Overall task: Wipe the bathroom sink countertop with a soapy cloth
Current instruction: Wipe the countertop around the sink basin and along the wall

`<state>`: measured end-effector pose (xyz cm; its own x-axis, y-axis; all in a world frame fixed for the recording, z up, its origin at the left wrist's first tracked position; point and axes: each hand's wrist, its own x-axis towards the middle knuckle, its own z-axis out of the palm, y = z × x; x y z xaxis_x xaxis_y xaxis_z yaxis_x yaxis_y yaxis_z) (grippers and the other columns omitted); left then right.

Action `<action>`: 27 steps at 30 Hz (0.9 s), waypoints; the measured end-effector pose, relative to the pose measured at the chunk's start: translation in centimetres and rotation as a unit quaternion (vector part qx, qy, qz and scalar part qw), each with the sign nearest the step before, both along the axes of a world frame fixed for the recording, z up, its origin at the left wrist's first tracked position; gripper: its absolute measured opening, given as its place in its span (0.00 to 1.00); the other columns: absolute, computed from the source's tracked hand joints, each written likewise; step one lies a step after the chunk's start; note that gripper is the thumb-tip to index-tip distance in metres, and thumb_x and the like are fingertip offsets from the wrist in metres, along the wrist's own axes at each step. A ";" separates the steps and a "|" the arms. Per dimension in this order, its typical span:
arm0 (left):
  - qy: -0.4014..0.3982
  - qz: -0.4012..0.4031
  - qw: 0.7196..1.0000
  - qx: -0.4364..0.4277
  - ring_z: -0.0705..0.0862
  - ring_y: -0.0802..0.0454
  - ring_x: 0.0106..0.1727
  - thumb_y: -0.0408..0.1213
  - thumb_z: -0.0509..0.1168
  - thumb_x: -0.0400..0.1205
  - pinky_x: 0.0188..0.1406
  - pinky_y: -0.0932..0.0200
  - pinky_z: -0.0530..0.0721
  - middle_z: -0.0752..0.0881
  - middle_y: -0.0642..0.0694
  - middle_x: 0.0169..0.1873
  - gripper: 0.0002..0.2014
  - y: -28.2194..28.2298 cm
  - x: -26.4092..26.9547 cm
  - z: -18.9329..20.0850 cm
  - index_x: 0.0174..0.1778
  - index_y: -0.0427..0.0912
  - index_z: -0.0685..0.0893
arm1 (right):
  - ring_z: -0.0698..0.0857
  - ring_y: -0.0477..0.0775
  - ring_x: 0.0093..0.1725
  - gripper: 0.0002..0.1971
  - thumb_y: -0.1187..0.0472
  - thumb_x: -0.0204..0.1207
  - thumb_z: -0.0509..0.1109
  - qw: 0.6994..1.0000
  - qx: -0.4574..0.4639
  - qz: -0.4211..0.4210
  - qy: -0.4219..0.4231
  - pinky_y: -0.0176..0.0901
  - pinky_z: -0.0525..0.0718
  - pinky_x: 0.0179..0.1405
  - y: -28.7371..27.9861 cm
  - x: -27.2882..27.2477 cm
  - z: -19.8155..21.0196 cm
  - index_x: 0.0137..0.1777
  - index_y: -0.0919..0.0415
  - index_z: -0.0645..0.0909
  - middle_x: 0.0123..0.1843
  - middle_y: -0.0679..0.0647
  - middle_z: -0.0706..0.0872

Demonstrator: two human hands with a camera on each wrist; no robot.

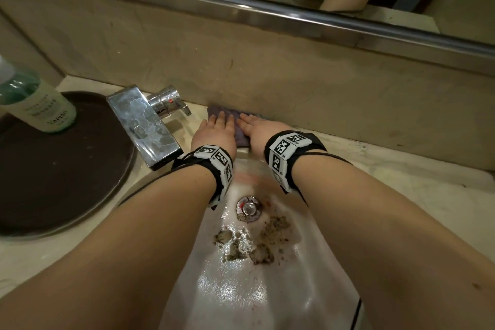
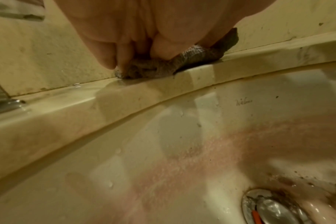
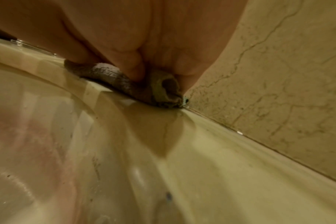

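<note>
Far left of the head view: green-tinted bottle [image 1: 37, 104] standing upright on a dark round tray [image 1: 61, 169], which sits on the countertop [image 1: 401, 177]. Just right of the tray, a chrome faucet [image 1: 144, 126], its flat spout reaching toward the basin, water-spotted.

Centre of frame: left hand [image 1: 214, 134] laid flat, fingers straight, palm pressing down on the left part of a dark purple-grey cloth [image 1: 241, 131]. The cloth lies on the narrow strip of countertop between the sink [image 1: 241, 303] rim and the backsplash [image 1: 294, 80], its far edge against the backsplash. In the left wrist view the cloth [image 2: 153, 68] is bunched under the fingers [image 2: 105, 51], wet sheen on the ledge beside it.

Just right of it: right hand [image 1: 259, 131], also flat with extended fingers, pressing the cloth's right part. Both hands side by side, nearly touching. Right wrist view shows the cloth [image 3: 125, 81] squeezed into folds beneath the fingers [image 3: 132, 63], at the seam of ledge and wall.

Lower centre: sink basin wet, clumps of brownish debris [image 1: 254, 241] around the metal drain [image 1: 249, 207].

Top of frame: mirror edge with metal rail [image 1: 241, 8].
</note>
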<state>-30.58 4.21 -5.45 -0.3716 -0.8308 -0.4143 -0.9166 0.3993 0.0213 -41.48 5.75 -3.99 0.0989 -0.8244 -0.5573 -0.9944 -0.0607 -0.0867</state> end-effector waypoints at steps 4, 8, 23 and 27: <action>-0.004 -0.016 1.000 -0.001 0.49 0.43 0.85 0.35 0.51 0.84 0.84 0.51 0.48 0.46 0.41 0.85 0.33 0.1 -0.6 -0.2 0.84 0.40 0.44 | 0.45 0.50 0.86 0.40 0.66 0.79 0.61 1.000 0.020 -0.014 0.006 0.45 0.47 0.84 0.2 -0.6 0.0 0.84 0.58 0.40 0.86 0.51 0.39; 0.003 -0.024 1.000 -0.002 0.49 0.44 0.85 0.35 0.48 0.85 0.83 0.52 0.49 0.46 0.42 0.85 0.32 0.5 -1.3 -0.2 0.84 0.40 0.44 | 0.45 0.51 0.86 0.39 0.66 0.79 0.60 0.999 0.021 -0.033 -0.005 0.53 0.51 0.85 0.7 -1.5 -0.3 0.85 0.56 0.41 0.87 0.51 0.40; 0.003 -0.093 0.995 0.040 0.54 0.48 0.85 0.31 0.56 0.83 0.80 0.50 0.63 0.48 0.46 0.85 0.35 0.9 -4.6 0.8 0.85 0.42 0.46 | 0.51 0.52 0.86 0.28 0.59 0.87 0.50 0.999 -0.008 -0.052 -0.008 0.39 0.49 0.81 3.5 -6.0 -0.3 0.84 0.59 0.47 0.87 0.54 0.47; -0.014 -0.104 0.994 0.043 0.53 0.49 0.85 0.30 0.58 0.82 0.79 0.49 0.64 0.48 0.46 0.85 0.37 1.1 -5.2 1.0 0.85 0.42 0.46 | 0.52 0.52 0.85 0.30 0.58 0.86 0.53 0.999 0.005 -0.049 -0.004 0.38 0.50 0.79 3.7 -6.3 0.0 0.84 0.59 0.46 0.87 0.54 0.47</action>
